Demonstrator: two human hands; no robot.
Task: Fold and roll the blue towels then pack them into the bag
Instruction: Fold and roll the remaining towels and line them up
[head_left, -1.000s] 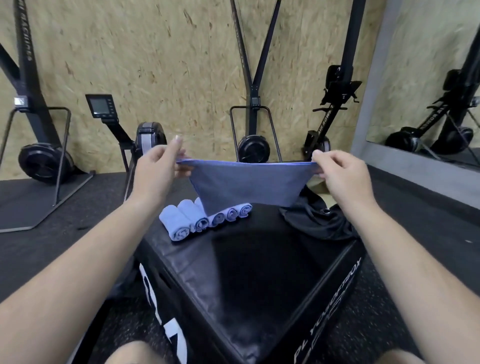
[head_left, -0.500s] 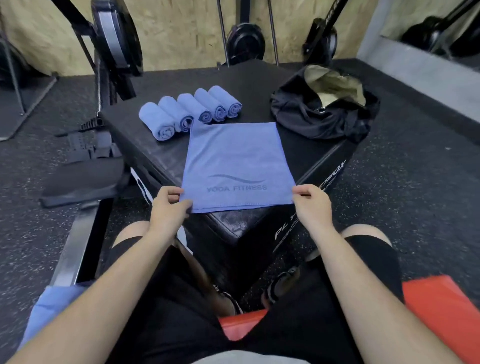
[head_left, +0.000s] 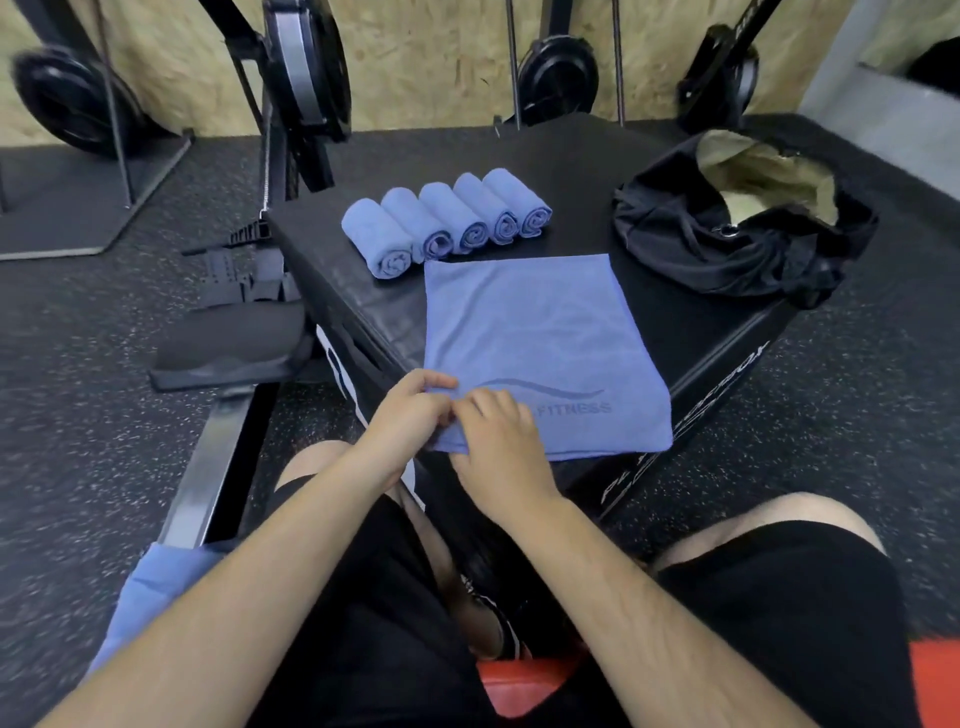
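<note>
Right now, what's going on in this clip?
A seated person works at a black padded box. The left hand and right hand both pinch the near left corner of a flat blue towel spread on it. Behind the towel lie five rolled blue towels in a row. The open black bag with tan lining sits to the right; no towel shows inside.

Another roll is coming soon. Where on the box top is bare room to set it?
Bare box top lies behind the rolled towels and between them and the bag; a narrower strip runs left of the flat towel. The near corner is crowded: left hand and right hand both grip that towel there.
</note>
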